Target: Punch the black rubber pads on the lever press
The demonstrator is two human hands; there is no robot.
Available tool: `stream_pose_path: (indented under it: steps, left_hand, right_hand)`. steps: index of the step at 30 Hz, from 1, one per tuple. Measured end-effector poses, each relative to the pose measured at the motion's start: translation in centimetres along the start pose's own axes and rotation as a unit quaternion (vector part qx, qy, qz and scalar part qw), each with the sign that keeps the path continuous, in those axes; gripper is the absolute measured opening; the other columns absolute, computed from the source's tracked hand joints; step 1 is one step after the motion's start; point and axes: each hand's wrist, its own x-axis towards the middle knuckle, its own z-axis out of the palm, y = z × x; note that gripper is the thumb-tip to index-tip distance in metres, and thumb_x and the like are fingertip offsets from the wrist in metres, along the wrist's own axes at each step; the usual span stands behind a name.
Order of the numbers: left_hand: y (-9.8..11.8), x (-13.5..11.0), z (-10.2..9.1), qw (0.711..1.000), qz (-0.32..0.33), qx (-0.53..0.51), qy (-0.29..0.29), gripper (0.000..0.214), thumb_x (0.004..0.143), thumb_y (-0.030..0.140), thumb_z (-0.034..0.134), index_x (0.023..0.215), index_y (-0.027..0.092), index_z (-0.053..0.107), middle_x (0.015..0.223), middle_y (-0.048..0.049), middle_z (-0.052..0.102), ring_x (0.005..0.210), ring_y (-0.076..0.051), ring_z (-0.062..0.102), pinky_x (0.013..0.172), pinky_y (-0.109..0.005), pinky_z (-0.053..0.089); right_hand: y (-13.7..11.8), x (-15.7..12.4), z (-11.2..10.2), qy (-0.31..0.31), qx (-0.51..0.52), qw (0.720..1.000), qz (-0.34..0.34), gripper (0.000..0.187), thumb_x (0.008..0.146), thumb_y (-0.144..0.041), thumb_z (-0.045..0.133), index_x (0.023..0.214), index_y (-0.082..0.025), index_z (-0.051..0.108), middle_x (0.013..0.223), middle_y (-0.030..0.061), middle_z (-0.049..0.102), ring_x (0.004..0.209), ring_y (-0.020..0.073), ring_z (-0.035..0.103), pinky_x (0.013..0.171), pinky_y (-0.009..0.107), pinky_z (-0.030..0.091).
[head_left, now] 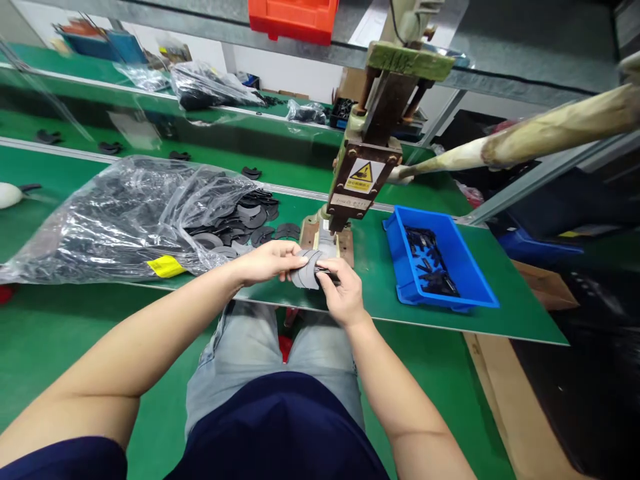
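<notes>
Head view: your left hand [270,261] pinches the grey curved pieces [305,273] — your right hand [346,292], curled narrow, grips their other edge — just on your side of the press [375,143].

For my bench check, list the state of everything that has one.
Grey pieces: overlapping, held
Left hand: closed on them
Right hand: closed on them
Plastic bag: open, dark pieces spilling from it
Blue bin: upright, open-topped, partly filled with black parts
Press lever: slanting up to the right
</notes>
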Motion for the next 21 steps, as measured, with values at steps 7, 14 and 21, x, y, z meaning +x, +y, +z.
stream_pose_path:
  steps: [7, 14, 21]
  left_hand:
    - [-2.4, 6.4, -4.3, 0.955, -0.108, -0.075, 0.265, 0.045, 0.088, 0.040, 0.088, 0.074, 0.019, 0.051, 0.059, 0.0021, 0.061, 0.048, -0.008, 0.058, 0.048, -0.016, 0.047]
    - [1.0, 19.1, -7.1, 0.946, -0.083, -0.083, 0.302, 0.031, 0.093, 0.034, 0.084, 0.092, 0.016, 0.059, 0.070, 0.0006, 0.065, 0.056, -0.008, 0.064, 0.062, -0.018, 0.058]
    - [0.8, 21.2, -6.6, 0.947, -0.050, -0.005, 0.318, 0.022, 0.094, 0.031, 0.080, 0.095, 0.017, 0.062, 0.082, -0.0044, 0.069, 0.074, -0.015, 0.069, 0.067, -0.023, 0.055]
  right_hand:
    - [5.7, -2.5, -6.0, 0.130, -0.034, 0.985, 0.105, 0.032, 0.098, -0.038, 0.065, 0.127, -0.023, 0.069, 0.123, 0.0127, 0.070, 0.112, 0.0236, 0.071, 0.103, 0.050, 0.063]
    - [9.3, -5.0, -7.3, 0.142, -0.034, 0.975, 0.166, 0.031, 0.098, -0.041, 0.065, 0.123, -0.023, 0.070, 0.115, 0.0123, 0.074, 0.103, 0.0232, 0.075, 0.092, 0.047, 0.067]
    - [8.5, -5.1, -7.7, 0.124, -0.034, 0.979, 0.159, 0.028, 0.103, -0.041, 0.055, 0.119, -0.025, 0.072, 0.114, 0.0110, 0.073, 0.098, 0.0220, 0.075, 0.087, 0.045, 0.067]
